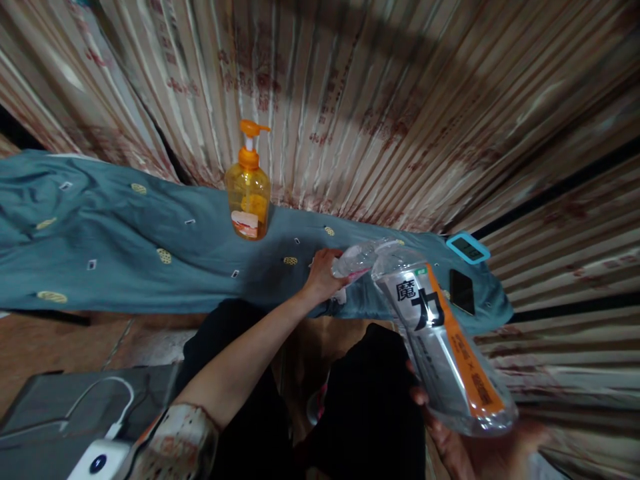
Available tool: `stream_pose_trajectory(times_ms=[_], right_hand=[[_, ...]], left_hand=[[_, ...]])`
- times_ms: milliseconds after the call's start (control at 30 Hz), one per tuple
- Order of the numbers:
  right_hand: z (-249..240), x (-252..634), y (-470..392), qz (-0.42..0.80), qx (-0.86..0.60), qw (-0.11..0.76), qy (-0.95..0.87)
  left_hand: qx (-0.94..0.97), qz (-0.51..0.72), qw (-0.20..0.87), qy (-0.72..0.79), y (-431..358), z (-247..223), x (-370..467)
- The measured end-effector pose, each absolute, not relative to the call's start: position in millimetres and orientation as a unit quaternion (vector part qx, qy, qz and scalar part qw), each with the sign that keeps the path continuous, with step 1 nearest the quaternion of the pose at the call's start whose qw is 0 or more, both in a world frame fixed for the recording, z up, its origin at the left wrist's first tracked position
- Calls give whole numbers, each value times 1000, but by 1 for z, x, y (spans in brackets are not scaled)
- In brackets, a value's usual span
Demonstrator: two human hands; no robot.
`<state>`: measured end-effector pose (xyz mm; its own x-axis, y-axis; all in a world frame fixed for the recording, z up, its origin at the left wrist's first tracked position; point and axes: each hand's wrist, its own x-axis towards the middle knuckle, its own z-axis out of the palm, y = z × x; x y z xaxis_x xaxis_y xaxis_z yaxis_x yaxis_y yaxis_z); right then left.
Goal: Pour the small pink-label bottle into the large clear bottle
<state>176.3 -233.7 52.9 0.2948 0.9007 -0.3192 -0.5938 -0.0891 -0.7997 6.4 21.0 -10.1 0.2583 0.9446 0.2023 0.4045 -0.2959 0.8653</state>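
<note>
My left hand (pixel 324 275) is wrapped round a small clear plastic bottle (pixel 357 259) over the teal cloth. From the lower right, my right hand (pixel 463 440) holds a large clear bottle (pixel 435 333) with a silver and orange label, its base toward me. The large bottle is tilted, and its neck end lies close to the small bottle; whether the two touch I cannot tell. An orange pump bottle (pixel 249 193) stands upright on the cloth to the left of both.
The teal cloth (pixel 115 247) covers a long narrow surface before pleated curtains (pixel 320 100). At its right end lie a blue-framed clock (pixel 468 247) and a dark phone (pixel 462 291). A white device (pixel 100 460) with a cable rests at the lower left.
</note>
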Motion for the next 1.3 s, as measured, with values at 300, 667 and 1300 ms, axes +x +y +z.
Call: stream_pose_trajectory(times_ms=[300,667,1300], right_hand=[[43,185,-240,615,-424,643,-170],[45,185,-237,564,-458,677,-118],[62,161,-232,533,-489,684,-99]], left_hand=[[710,373,358,478,19,-6,9],[706,381,353,482,18,-9,10],[702,377,346,495,14,-6,18]])
